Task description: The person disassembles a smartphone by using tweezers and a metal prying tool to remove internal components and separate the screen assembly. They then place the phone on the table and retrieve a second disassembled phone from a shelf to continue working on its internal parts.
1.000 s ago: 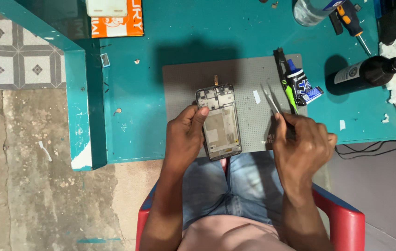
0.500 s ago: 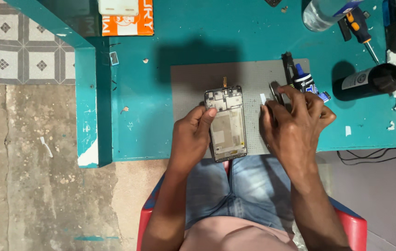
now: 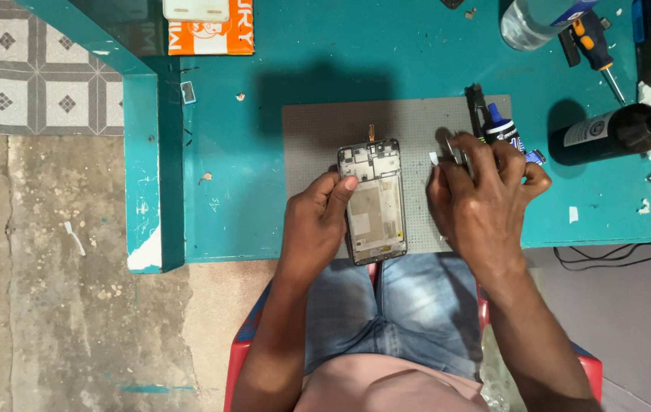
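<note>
My left hand [image 3: 318, 221] grips the left edge of an opened phone frame [image 3: 375, 200]. The frame lies face down on a grey work mat [image 3: 318, 130], and its lower end hangs over the table's front edge. My right hand [image 3: 482, 202] rests on the mat's right side, its fingers closed around thin metal tweezers [image 3: 448, 147]; only the tips show. A tiny white scrap [image 3: 433, 158] lies just left of those tips. A blue-and-black glue tube [image 3: 502, 128] sits under the fingertips.
The teal table [image 3: 249, 198] carries a black pen-like tool [image 3: 476, 103], a dark bottle [image 3: 615, 130], a yellow-handled screwdriver [image 3: 592, 38], a clear bottle [image 3: 531, 19] and an orange box [image 3: 211, 34]. A black cable [image 3: 615, 255] hangs at the front right. I sit on a red chair [image 3: 589, 366].
My right hand has moved up from the near end of the tweezers and now covers them beside the glue tube. The left hand has kept its hold on the phone frame.
</note>
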